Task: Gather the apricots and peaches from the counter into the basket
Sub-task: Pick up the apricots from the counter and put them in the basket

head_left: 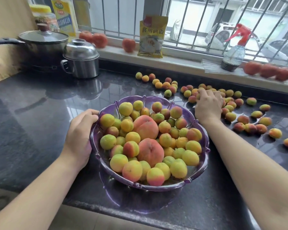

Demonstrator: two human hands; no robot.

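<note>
Left hand: my left hand (81, 130) curls round the left rim of the translucent purple scalloped plastic basket (204, 141), fingers hooked over the edge, steadying it on the dark polished stone counter (40, 113).
Right hand: my right hand (208, 105) lies palm down over a cluster of small yellow-green and red-blushed apricots (229, 117) to the right of the basket, fingers bent over several; I cannot tell whether any are actually pinched, since the hand hides them.
Task fruit: the basket is already heaped, with two large pink-orange peaches (150, 151) in the middle; many apricots lie scattered across the counter's right side and back toward the pale windowsill (116, 52).
Risk, overflow: the pile sits about level with the rim, so I judge fruit dropped on top could roll off the far edge.
Risk, rolling: a sweeping grab on this slick stone could nudge loose apricots toward the right, out of reach.
Risk, basket: it sits near the counter's front edge; a tug from my left hand might tip it.
Risk, bruising: squeezing a handful too hard may mark soft fruit.
</note>
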